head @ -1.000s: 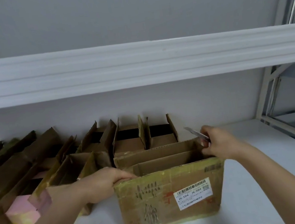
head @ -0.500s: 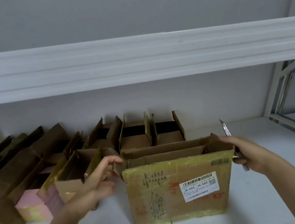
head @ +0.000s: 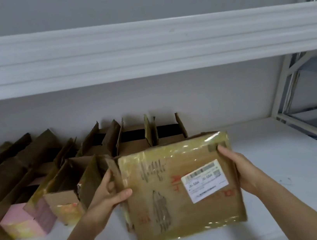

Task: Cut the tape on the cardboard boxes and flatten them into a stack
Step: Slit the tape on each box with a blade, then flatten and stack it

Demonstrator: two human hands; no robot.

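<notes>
While upright before, cardboard box (head: 182, 193) now tilts between both hands.

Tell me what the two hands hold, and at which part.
Both hold the labelled cardboard box. The left hand grips its left edge, thumb on the front; the right hand grips its right edge near the top corner.
</notes>
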